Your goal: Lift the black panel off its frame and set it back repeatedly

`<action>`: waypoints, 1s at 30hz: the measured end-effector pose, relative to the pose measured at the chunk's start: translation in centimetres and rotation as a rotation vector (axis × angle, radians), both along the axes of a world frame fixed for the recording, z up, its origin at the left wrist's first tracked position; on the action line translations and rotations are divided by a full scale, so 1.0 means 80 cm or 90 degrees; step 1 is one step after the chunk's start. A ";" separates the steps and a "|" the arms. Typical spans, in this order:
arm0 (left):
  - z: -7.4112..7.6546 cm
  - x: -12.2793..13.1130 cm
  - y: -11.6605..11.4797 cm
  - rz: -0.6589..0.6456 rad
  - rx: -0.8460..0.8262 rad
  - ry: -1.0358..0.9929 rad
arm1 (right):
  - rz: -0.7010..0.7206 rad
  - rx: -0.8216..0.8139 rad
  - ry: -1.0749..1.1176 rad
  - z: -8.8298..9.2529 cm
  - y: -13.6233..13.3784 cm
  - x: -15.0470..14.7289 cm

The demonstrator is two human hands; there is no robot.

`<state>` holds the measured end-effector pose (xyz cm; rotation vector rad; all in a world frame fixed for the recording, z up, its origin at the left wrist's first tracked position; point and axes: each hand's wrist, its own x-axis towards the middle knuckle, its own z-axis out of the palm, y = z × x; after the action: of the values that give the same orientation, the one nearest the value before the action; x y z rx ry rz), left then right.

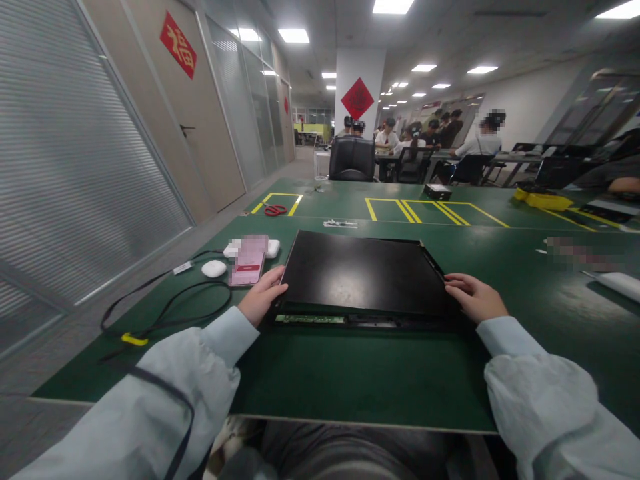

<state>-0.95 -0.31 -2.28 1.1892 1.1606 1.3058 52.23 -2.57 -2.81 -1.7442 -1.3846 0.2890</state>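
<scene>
A flat black panel lies over a dark frame in the middle of the green table. Below the panel's near edge, a green circuit strip shows inside the frame. My left hand grips the panel's left edge, thumb on top. At the right edge, my right hand holds the panel between thumb and fingers. The near edge of the panel looks slightly raised from the frame. What lies beneath the panel is hidden.
Left of the panel are a pink phone, a white round object and a looped black cable. Red scissors, a small black box and a yellow object sit farther back. People sit beyond the table.
</scene>
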 end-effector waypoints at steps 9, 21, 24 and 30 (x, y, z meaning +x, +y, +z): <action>0.006 -0.002 -0.003 0.024 0.020 0.103 | 0.026 -0.107 0.013 0.001 0.021 0.034; -0.001 -0.008 0.006 0.026 0.032 0.201 | 0.065 -0.085 0.050 -0.003 0.022 0.039; 0.001 -0.006 0.004 0.025 0.036 0.219 | 0.036 -0.076 0.034 -0.002 0.019 0.033; 0.005 -0.001 0.000 0.021 0.049 0.245 | 0.036 -0.058 -0.012 -0.005 0.016 0.026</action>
<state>-0.99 -0.27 -1.90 1.5304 1.4166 1.1849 54.29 -1.30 -3.18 -1.7878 -1.4562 0.3713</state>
